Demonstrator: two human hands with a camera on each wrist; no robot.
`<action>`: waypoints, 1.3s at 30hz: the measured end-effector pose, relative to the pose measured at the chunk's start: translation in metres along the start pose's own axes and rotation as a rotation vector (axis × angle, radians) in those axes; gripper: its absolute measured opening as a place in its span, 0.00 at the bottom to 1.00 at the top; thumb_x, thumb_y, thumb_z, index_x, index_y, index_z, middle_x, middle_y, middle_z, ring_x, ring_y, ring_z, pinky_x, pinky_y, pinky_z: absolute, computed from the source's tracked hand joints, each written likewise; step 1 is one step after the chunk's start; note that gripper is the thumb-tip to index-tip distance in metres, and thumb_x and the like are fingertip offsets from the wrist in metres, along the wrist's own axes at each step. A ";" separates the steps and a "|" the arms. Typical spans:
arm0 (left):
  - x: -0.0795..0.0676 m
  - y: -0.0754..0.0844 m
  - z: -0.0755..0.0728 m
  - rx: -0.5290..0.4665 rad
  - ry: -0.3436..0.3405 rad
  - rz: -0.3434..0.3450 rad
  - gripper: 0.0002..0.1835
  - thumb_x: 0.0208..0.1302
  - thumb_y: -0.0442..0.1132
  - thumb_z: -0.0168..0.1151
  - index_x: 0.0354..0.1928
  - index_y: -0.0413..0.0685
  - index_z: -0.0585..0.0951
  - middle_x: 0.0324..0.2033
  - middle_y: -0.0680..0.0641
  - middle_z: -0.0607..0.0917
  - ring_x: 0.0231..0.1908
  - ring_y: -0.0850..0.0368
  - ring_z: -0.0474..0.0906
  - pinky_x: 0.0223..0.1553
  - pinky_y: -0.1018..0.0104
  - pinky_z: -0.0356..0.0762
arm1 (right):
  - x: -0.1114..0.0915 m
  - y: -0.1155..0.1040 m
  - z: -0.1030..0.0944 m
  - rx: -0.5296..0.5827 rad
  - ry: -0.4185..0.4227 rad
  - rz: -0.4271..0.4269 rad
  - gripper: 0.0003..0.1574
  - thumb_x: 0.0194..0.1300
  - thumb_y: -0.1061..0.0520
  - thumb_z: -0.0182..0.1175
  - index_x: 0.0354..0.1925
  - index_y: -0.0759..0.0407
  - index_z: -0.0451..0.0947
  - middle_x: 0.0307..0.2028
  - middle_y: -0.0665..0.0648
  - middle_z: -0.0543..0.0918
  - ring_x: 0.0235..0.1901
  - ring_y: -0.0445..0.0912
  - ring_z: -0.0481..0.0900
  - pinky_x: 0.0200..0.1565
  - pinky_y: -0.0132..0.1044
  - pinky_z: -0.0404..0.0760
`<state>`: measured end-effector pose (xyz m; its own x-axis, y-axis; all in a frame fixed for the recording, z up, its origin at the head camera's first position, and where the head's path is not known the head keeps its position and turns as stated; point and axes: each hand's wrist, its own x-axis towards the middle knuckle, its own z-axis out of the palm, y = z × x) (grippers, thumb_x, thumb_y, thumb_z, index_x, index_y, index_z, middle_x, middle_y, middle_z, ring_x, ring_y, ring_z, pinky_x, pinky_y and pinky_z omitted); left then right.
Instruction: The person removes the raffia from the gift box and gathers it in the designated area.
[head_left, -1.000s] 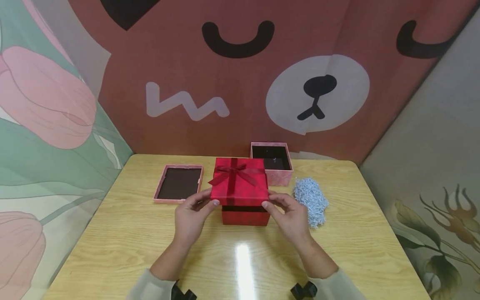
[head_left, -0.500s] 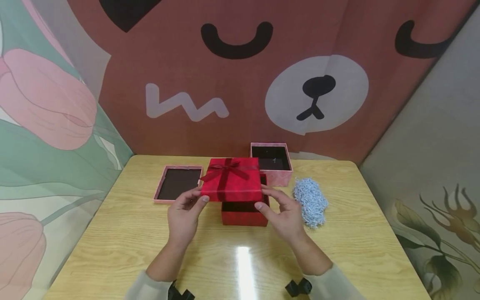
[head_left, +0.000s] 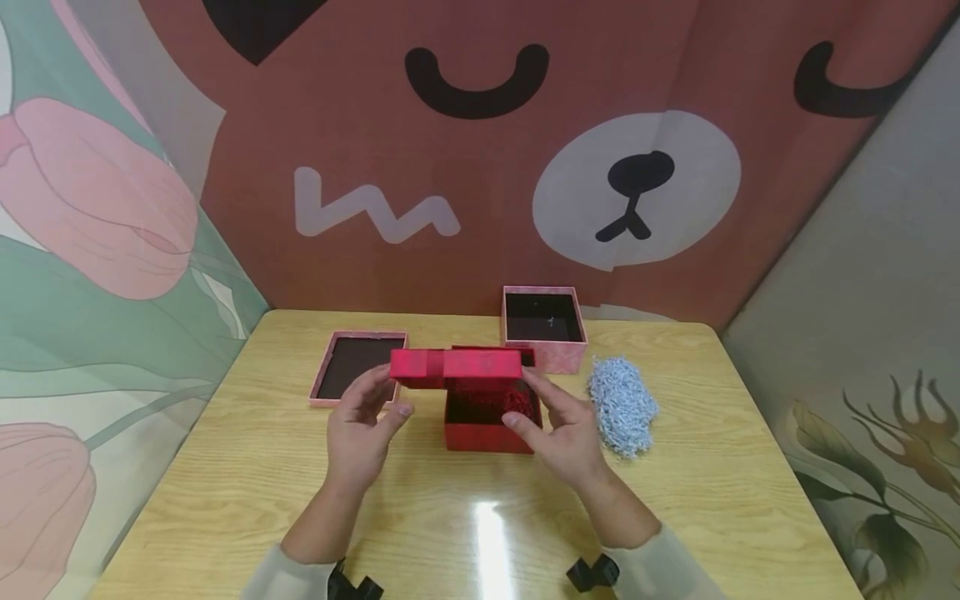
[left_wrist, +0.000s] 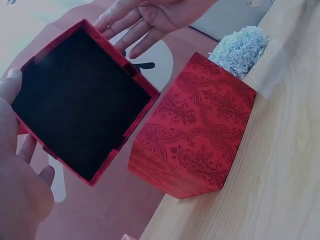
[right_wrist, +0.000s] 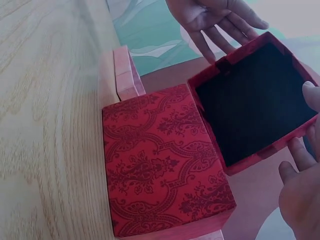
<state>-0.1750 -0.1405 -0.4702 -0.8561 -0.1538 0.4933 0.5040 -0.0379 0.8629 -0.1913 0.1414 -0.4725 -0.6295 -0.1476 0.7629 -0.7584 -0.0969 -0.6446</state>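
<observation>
Both hands hold a red gift box lid [head_left: 455, 368] by its sides, over the back of a red patterned box [head_left: 491, 437]. It is tipped up: its narrow side faces the head view, while both wrist views see its black inside [left_wrist: 82, 100]. The left hand [head_left: 358, 433] is at the lid's left end, the right hand [head_left: 566, 433] at its right. Each thumb is apart from the fingers at the lid's edge. The box stands upright, open at the top, partly covered by the lid in the head view. A dark red textured patch [head_left: 519, 402] shows inside it.
A pink lid [head_left: 358, 407] lies inside-up at the back left. Behind the red box stands an open pink box [head_left: 558, 357] with a black inside. Blue shredded paper [head_left: 622, 407] is heaped to the right. A printed wall borders the table's [head_left: 675, 500] back edge.
The lid has come off above the box, shifted slightly left, and turned so its bow-tied top no longer shows. Both hands have moved left with it, and the box's inside is now visible.
</observation>
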 end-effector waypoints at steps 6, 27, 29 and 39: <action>0.003 0.000 -0.008 -0.117 -0.068 0.082 0.30 0.57 0.16 0.70 0.63 0.27 0.75 0.62 0.42 0.83 0.62 0.48 0.79 0.68 0.57 0.74 | -0.001 -0.001 0.005 0.008 -0.049 0.053 0.44 0.51 0.80 0.72 0.66 0.77 0.72 0.66 0.71 0.76 0.67 0.56 0.77 0.67 0.47 0.75; 0.007 -0.001 -0.048 -0.061 -0.198 -0.048 0.27 0.65 0.18 0.62 0.66 0.29 0.73 0.73 0.38 0.71 0.70 0.44 0.68 0.62 0.64 0.78 | -0.010 0.005 0.025 0.198 -0.144 0.152 0.47 0.55 0.79 0.71 0.71 0.77 0.65 0.72 0.74 0.67 0.69 0.58 0.72 0.59 0.58 0.79; 0.006 0.000 -0.053 -0.047 -0.200 -0.083 0.27 0.66 0.19 0.61 0.68 0.31 0.72 0.74 0.40 0.70 0.71 0.46 0.66 0.62 0.65 0.77 | -0.012 0.007 0.028 0.187 -0.159 0.181 0.49 0.56 0.78 0.71 0.73 0.75 0.64 0.73 0.72 0.67 0.69 0.59 0.72 0.60 0.56 0.80; 0.004 -0.001 -0.083 -0.102 -0.305 -0.120 0.27 0.71 0.19 0.53 0.72 0.29 0.67 0.75 0.44 0.70 0.63 0.53 0.72 0.58 0.68 0.81 | -0.020 0.010 0.046 0.174 -0.220 0.242 0.59 0.52 0.77 0.74 0.77 0.70 0.58 0.78 0.67 0.60 0.71 0.61 0.69 0.57 0.54 0.83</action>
<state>-0.1690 -0.2228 -0.4781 -0.8969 0.1597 0.4124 0.3931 -0.1392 0.9089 -0.1784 0.0985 -0.4969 -0.7216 -0.3928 0.5701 -0.5397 -0.1966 -0.8186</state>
